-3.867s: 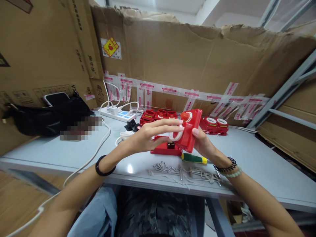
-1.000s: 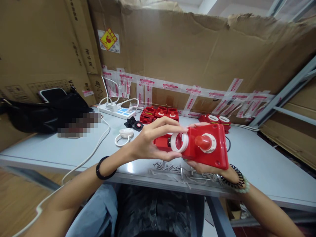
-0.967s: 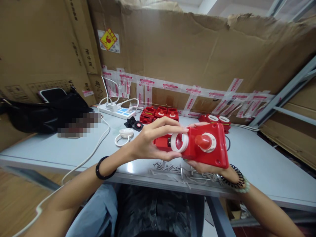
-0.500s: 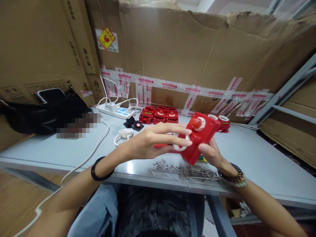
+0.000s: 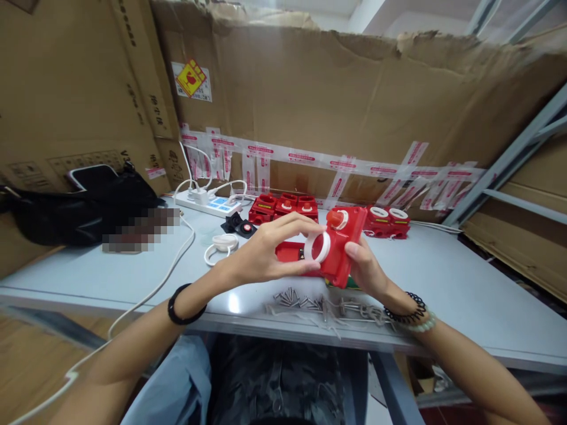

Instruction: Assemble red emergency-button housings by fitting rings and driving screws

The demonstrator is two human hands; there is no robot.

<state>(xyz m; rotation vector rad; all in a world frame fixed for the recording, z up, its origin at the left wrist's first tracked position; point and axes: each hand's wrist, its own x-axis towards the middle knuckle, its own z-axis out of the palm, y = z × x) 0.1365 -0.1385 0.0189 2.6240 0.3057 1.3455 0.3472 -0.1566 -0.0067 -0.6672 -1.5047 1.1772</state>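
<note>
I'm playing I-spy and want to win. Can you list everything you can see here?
red cover: one, red with a red button, held in both hands
white ring: one, white, on the cover's face, pinched by the left hand
red base: one, red, on the table behind the left hand
red boxes: at least five, red, back of the table
screws: a heap, silver, table's front edge
power strip: one, white, back left
cable: one, white, trailing off the table's front edge
bag: one, black, far left
phone: one, dark, on the bag
cardboard: brown sheets, standing behind the table
table: one, pale grey
left hand: black wristband
right hand: black coil and pale beads on the wrist
</note>
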